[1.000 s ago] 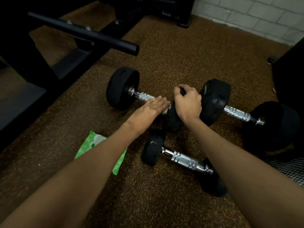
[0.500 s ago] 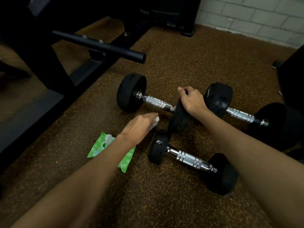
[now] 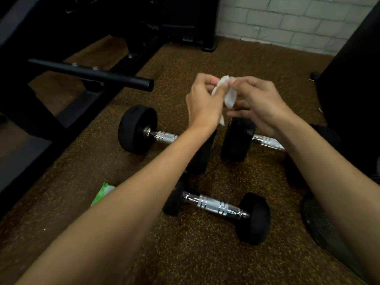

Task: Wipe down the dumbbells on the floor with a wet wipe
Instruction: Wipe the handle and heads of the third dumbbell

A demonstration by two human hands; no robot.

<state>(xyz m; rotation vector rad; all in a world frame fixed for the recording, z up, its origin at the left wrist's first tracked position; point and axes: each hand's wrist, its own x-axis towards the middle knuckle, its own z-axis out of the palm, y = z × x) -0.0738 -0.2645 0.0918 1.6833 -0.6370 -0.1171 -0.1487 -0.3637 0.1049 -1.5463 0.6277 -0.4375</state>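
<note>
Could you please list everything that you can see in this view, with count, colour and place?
dumbbells: three, black heads and chrome handles, on the floor; two end to end farther off, one nearer.
wipe: one, white, held up between both hands above the dumbbells.
wipe pack: one, green, on the floor, mostly hidden by the left forearm.
bar: one, black, on a black frame at the left.
floor: one, brown, speckled.
wall: one, white brick, far right.
left hand: one, pinches the wipe.
right hand: one, pinches the wipe.
</note>
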